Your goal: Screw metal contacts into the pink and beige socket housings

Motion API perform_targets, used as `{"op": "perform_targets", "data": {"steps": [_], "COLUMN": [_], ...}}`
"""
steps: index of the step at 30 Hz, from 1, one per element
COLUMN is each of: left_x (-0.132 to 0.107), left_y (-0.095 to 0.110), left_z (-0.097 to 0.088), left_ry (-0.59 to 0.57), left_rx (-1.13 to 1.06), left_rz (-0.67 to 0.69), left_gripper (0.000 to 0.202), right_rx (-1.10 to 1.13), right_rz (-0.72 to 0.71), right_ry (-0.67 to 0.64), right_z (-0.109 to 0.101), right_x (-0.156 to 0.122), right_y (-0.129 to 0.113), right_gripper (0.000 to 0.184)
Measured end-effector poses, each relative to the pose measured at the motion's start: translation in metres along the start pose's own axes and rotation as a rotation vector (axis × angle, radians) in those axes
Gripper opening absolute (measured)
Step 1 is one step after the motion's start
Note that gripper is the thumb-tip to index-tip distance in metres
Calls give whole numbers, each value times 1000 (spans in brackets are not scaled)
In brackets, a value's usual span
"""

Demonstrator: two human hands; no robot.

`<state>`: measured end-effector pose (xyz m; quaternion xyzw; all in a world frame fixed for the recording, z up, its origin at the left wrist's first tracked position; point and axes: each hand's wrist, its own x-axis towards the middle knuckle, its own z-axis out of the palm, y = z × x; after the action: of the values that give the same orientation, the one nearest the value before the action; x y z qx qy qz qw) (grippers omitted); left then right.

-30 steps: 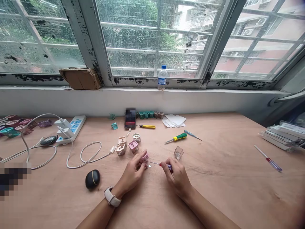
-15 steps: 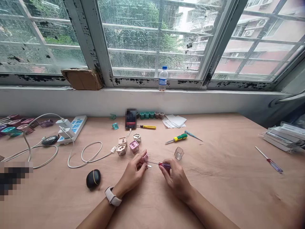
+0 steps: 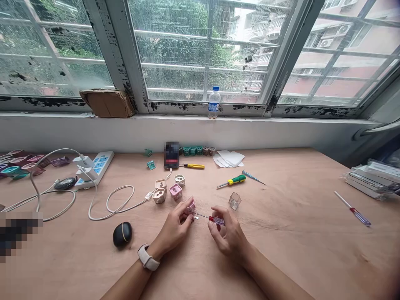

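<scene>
Between the fingers of my left hand [image 3: 175, 225] is a small pink pencil sharpener [image 3: 191, 206], mostly covered by them. A small shiny metal piece [image 3: 196, 217] shows just beside it, too small to make out fully. My right hand [image 3: 230, 233] has a screwdriver [image 3: 217, 220] with a clear and red handle in a loose grip, thumb and fingers around the handle. Its thin shaft points left, the tip at the sharpener. Just beyond my left hand stand a purple-pink sharpener [image 3: 176, 191] and several beige ones [image 3: 159, 196]. A clear plastic cup [image 3: 235, 201] lies beyond my right hand.
A green-yellow screwdriver [image 3: 236, 180], a blue one [image 3: 253, 178] and white papers [image 3: 229, 158] lie farther back. At far right rests another screwdriver [image 3: 352, 209]. A black case [image 3: 122, 234], white cable [image 3: 120, 208] and power strip [image 3: 99, 166] are on the left.
The fingers of my right hand have loosened and spread somewhat around the screwdriver handle, which shows more and has tilted slightly. My left hand stays in place with the sharpener.
</scene>
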<state>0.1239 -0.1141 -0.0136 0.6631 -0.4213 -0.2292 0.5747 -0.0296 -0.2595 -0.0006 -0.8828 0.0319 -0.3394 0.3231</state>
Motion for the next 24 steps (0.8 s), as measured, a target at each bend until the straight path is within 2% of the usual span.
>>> {"op": "perform_targets", "data": {"steps": [4, 8, 13, 19, 24], "left_x": [-1, -2, -1, -1, -1], "left_y": [-1, 0, 0, 1, 2], "left_z": [0, 1, 1, 1, 1], "left_ry": [3, 6, 3, 5, 3], "left_rx": [-5, 5, 6, 0, 1], "left_rz": [4, 0, -4, -6, -8], "left_gripper": [56, 56, 56, 56, 57], "right_rx": [-24, 11, 49, 103, 116], "right_rz": [4, 31, 66, 70, 126], "right_ry": [29, 9, 8, 22, 14], "right_z": [0, 0, 1, 2, 2], "right_x": [0, -1, 0, 0, 2], "right_y": [1, 1, 3, 0, 0], "right_gripper": [20, 30, 18, 31, 18]}}
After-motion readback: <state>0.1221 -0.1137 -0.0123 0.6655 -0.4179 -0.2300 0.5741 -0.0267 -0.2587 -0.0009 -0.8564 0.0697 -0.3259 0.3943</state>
